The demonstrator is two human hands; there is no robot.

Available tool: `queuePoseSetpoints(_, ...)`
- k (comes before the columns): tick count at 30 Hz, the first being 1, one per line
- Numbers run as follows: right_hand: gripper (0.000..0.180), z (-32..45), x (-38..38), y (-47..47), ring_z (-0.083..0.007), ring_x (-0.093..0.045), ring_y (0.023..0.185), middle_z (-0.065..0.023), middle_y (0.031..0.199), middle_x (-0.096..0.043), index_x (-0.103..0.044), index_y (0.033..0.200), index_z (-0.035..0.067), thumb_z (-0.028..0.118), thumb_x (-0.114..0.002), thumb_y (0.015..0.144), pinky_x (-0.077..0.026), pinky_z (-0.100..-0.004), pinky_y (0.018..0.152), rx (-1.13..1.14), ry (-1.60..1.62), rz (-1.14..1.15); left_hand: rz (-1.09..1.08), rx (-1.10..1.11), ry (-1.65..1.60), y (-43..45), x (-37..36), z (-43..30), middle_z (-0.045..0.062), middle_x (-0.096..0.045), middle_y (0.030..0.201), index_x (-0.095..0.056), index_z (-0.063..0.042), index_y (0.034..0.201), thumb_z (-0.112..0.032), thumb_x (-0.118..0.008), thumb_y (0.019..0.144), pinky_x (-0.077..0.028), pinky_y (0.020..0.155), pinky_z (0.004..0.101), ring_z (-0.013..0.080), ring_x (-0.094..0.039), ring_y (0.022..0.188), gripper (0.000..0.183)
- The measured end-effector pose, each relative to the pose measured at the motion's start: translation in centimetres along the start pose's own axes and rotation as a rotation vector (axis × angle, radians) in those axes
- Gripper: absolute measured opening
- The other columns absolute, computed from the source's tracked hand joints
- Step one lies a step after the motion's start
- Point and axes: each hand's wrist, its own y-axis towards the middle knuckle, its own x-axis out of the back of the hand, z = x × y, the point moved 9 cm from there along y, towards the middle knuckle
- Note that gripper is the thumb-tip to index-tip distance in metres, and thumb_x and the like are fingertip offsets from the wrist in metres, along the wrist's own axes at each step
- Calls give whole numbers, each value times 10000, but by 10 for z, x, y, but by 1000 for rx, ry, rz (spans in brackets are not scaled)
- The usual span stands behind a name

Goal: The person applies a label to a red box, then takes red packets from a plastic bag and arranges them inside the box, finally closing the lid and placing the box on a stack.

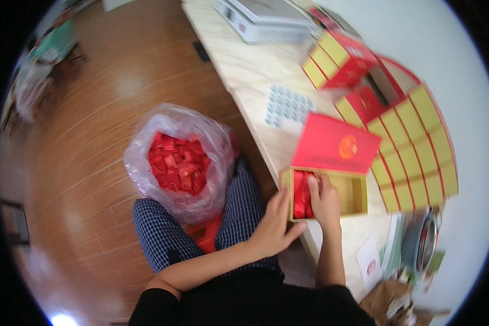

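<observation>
An open gift box with a red lid (336, 142) and yellow inside walls (356, 195) rests on the marble-patterned table. Red foil packets (301, 193) fill its left end. My right hand (325, 199) reaches into the box, fingers bent down against the packets; whether it grips one is hidden. My left hand (275, 224) lies along the box's left side, fingers spread, touching its near left corner. Between my knees stands a clear plastic bag (136, 163), its mouth rolled wide around many red foil packets (179, 163).
Stacked red-and-yellow boxes (415, 150) line the wall on the right. A sticker sheet (289, 104) lies beyond the open lid. A scale (269, 20) stands at the table's far end. A round metal-rimmed container (421, 240) and a brown bag (387, 297) are at lower right.
</observation>
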Motion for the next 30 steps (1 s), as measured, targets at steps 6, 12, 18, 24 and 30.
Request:
queuePoseSetpoints(6,383,-11,8,12,-408,-649,799,-223,872,-672,-577,1139,17,344,-500,955,-487,-482,700,-61,-240,10,287,45,-87,34,-1,33,266,-310,1447,-234,75,1431,-428,-436,980,-290,1098,367,340,-336,1345,705)
queuePoseSetpoints(12,360,12,16,4,-391,-549,1034,-236,1121,-577,-528,1191,-11,264,-490,961,-421,-461,878,-7,-272,-118,459,57,-324,-56,30,65,131,-585,1258,-540,-71,1293,-357,-383,1016,-419,1018,374,245,-555,1170,428)
queuePoseSetpoints(18,285,84,-6,-22,-371,-472,1147,-216,1220,-507,-536,1164,-22,132,-491,928,-354,-448,995,369,25,-200,794,690,-616,-242,-5,165,158,-325,1495,-373,-93,1435,-513,-298,993,-203,1152,395,285,-267,1406,614)
queuePoseSetpoints(24,238,149,-71,-48,-356,-528,1083,-191,1153,-558,-584,1091,-9,94,-555,878,-404,-418,960,511,290,91,740,638,-734,-253,-2,156,157,-249,1530,-327,-109,1460,-525,-263,990,-134,1165,442,300,-192,1431,630)
queuePoseSetpoints(30,276,179,-126,-77,-358,-543,1058,-194,1147,-560,-575,1117,0,77,-602,853,-432,-412,929,628,326,354,784,647,-724,-260,-10,159,162,-268,1522,-331,-106,1458,-512,-277,991,-143,1163,448,308,-208,1425,621)
